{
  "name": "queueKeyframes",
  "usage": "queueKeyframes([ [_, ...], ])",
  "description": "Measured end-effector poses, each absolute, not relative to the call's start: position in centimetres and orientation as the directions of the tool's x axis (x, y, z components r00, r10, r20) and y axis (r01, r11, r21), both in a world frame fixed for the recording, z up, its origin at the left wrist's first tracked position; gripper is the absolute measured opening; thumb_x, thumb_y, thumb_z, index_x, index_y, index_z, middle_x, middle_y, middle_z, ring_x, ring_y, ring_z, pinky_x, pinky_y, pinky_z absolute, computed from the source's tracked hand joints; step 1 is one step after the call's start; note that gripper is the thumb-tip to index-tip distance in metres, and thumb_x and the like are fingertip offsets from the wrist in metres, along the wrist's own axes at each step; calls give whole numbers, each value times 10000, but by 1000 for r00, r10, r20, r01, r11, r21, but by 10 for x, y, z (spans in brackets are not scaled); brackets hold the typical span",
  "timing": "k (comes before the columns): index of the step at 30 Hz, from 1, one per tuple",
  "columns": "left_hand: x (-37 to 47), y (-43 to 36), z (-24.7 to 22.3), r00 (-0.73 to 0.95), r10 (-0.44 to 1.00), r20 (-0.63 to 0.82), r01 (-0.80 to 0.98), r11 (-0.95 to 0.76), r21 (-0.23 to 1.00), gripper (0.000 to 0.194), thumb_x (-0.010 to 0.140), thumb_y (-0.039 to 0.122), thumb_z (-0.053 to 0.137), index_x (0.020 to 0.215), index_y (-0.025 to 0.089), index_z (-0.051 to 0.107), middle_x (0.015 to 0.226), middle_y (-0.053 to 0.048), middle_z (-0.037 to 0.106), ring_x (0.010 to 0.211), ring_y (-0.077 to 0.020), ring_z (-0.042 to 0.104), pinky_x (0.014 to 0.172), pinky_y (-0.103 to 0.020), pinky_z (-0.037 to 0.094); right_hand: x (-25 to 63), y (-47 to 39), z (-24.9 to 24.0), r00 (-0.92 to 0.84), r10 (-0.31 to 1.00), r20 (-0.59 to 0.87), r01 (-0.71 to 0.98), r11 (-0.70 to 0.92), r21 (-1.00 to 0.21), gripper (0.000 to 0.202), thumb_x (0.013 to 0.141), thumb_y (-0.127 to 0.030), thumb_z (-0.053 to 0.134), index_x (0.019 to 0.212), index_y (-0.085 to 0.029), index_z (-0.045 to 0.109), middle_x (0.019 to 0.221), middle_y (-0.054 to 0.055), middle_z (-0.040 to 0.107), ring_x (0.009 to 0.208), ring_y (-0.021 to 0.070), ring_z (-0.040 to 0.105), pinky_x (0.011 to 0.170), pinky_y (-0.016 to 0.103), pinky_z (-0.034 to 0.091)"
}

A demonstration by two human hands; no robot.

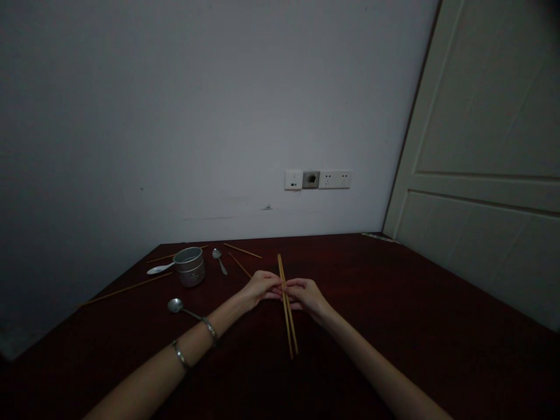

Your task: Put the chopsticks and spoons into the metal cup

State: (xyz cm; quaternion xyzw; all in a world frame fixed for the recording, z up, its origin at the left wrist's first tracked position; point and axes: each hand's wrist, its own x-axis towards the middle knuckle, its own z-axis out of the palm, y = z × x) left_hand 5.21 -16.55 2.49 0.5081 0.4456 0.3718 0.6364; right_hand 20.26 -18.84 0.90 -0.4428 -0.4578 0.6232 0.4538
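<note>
Nearest to us, our left forearm [149, 376] is extending in from the left and our right forearm [371, 356] from the right, with two metal bangles [179, 354] circling the left one. Past them we are holding two wooden chopsticks [285, 303] near the middle of the dark red-brown table [371, 291]. They are slanting, far ends to the left and lying close together, near ends to the right and standing slightly apart. Our left hand [263, 284] is pinching them from the left, thumb and fingers closed around their middle; our right hand [307, 293] is doing the same from the right, fingers curled in and nearly meeting the left ones. We are leaving it unsaid whether the sticks are touching the table, since we cannot tell.

To the left, a metal spoon [175, 305] is lying with its handle running toward the bangles. Farther off, a long chopstick [126, 289] is lying near an upright metal cup [191, 271], and a white spoon [158, 269] is pointing its handle at the cup. A small metal spoon [217, 254] is resting right of the cup. Beyond, socket plates [335, 179] are sitting on the pale wall [219, 116].
</note>
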Motion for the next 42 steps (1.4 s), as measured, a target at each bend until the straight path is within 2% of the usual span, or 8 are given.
queueKeyframes([
  [5, 52, -160, 19, 312, 926, -213, 43, 210, 977, 112, 685, 203, 634, 686, 100, 589, 622, -50, 656, 565, -117, 617, 599, -242, 509, 201, -187, 9, -157, 973, -166, -106, -184, -977, 223, 600, -210, 697, 761, -111, 577, 589, 11, 637, 528, 120, 613, 511, 239, 514],
  [14, 59, -137, 13, 171, 967, -190, 238, 147, 960, 228, 744, 327, 602, 708, 109, 545, 510, -18, 594, 457, -121, 583, 488, -246, 498, 198, -180, -6, -122, 973, -197, -51, -205, -978, 145, 637, -112, 642, 750, -110, 552, 537, -15, 602, 497, 113, 608, 481, 219, 513],
  [22, 73, -132, 7, 86, 970, -229, 536, 148, 831, 151, 695, 175, 595, 569, 127, 526, 387, 11, 521, 404, -147, 562, 479, -277, 503, 191, -186, -10, -99, 973, -210, 87, -202, -975, 182, 603, -93, 662, 767, -115, 585, 511, -49, 570, 462, 89, 577, 428, 187, 504],
  [27, 75, -135, 3, 101, 971, -216, 632, 105, 768, 147, 656, 153, 583, 523, 140, 520, 413, -12, 557, 478, -180, 606, 487, -274, 510, 191, -193, -9, -145, 975, -168, 217, -134, -967, 151, 602, -83, 627, 749, -111, 609, 504, -47, 566, 438, 82, 568, 377, 160, 489],
  [32, 76, -139, 2, 118, 980, -161, 722, 27, 691, 115, 631, 161, 579, 526, 127, 546, 493, -60, 607, 483, -193, 612, 451, -264, 494, 191, -196, -10, -175, 979, -106, 378, -33, -925, 35, 611, -103, 589, 622, -136, 588, 418, -48, 527, 352, 80, 533, 301, 137, 436],
  [35, 77, -140, 3, 122, 985, -124, 777, -17, 629, 92, 625, 170, 580, 552, 113, 574, 560, -98, 637, 487, -201, 616, 445, -258, 476, 191, -198, -10, -185, 980, -70, 456, 23, -890, 60, 626, -127, 556, 568, -145, 556, 418, -34, 526, 349, 98, 539, 280, 155, 434],
  [39, 79, -142, 7, 121, 992, -26, 863, -93, 497, 66, 602, 176, 610, 615, 112, 619, 643, -130, 665, 627, -234, 650, 528, -250, 470, 191, -201, -8, -191, 980, -55, 513, 51, -857, 80, 620, -128, 543, 543, -149, 533, 424, -21, 535, 352, 104, 543, 281, 160, 434],
  [42, 79, -144, 10, 124, 992, 4, 884, -112, 454, 145, 590, 189, 634, 712, 110, 631, 759, -157, 678, 735, -255, 653, 575, -251, 463, 191, -202, -7, -197, 979, -61, 528, 54, -848, 72, 617, -124, 535, 552, -152, 544, 407, -22, 533, 344, 106, 538, 278, 161, 428],
])
